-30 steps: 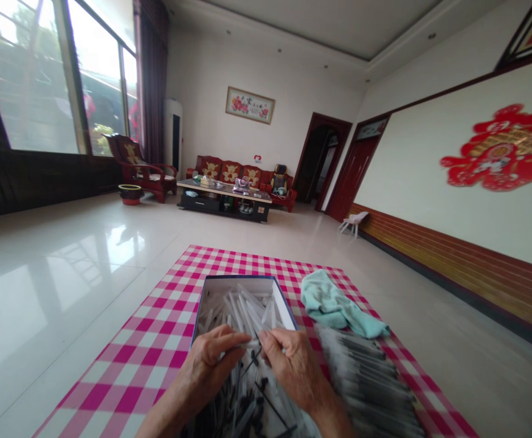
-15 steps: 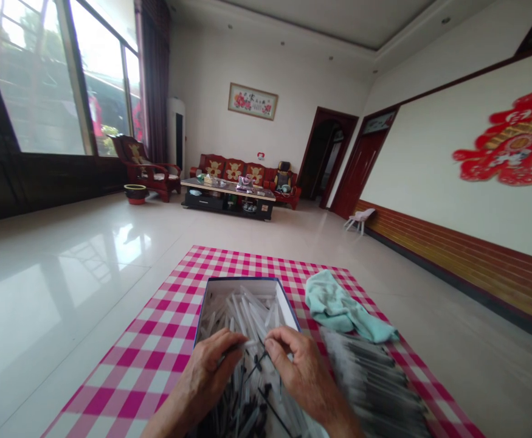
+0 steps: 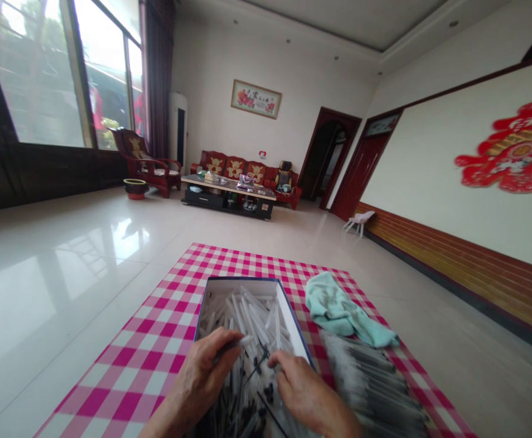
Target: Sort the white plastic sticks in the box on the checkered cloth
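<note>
Left hand – closed on one clear plastic tube, light, stiff, slick, best pinched mid-shaft; right hand – open, fingers apart, above others in a blue-rimmed cardboard box

Framed wall picture: characters too small to read; no legible text.

Site: domestic living room, a home rather than a workplace, shown by a red wooden sofa and matching armchair, a coffee table with household items, a framed floral picture, a large red paper-cut on the wall, long curtains and a polished tile floor.
</note>
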### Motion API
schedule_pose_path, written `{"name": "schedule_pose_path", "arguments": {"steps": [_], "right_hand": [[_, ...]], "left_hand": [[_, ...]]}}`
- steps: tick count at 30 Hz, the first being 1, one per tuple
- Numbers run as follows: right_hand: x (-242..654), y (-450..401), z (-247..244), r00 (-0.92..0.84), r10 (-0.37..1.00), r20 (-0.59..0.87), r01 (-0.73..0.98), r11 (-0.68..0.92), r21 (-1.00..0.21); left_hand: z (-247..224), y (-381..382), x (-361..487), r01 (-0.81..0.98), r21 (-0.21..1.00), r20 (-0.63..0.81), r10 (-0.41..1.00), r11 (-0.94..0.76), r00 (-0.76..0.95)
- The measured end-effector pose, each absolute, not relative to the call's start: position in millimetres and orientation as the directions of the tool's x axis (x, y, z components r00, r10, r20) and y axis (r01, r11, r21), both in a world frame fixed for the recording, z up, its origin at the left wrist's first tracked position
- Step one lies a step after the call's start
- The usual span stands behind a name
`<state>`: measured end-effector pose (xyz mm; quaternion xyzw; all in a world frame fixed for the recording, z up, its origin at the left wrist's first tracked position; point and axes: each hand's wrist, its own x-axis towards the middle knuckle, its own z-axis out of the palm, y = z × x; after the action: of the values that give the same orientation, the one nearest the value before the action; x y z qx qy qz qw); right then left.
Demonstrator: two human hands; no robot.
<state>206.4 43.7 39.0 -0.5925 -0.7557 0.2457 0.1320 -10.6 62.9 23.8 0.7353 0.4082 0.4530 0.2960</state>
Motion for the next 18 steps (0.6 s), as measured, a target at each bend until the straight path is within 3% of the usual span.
{"name": "schedule_pose_path", "arguments": {"steps": [7,13,18], "right_hand": [[185,24,41,-0.327,0.935,-0.135,0.811,0.204,-0.548],[145,34,15,-0.359,0.871,-0.334,0.885,0.205,-0.417],[131,40,-16,-0.357,0.908,-0.222,0.895,0.264,-0.361]], "left_hand": [[18,64,-10,0.343,0.792,0.455,0.863,-0.505,0.22],[17,62,-11,0.342,0.793,0.445,0.863,-0.503,0.238],[17,63,-12,0.335,0.798,0.45,0.865,-0.501,0.224]]}}
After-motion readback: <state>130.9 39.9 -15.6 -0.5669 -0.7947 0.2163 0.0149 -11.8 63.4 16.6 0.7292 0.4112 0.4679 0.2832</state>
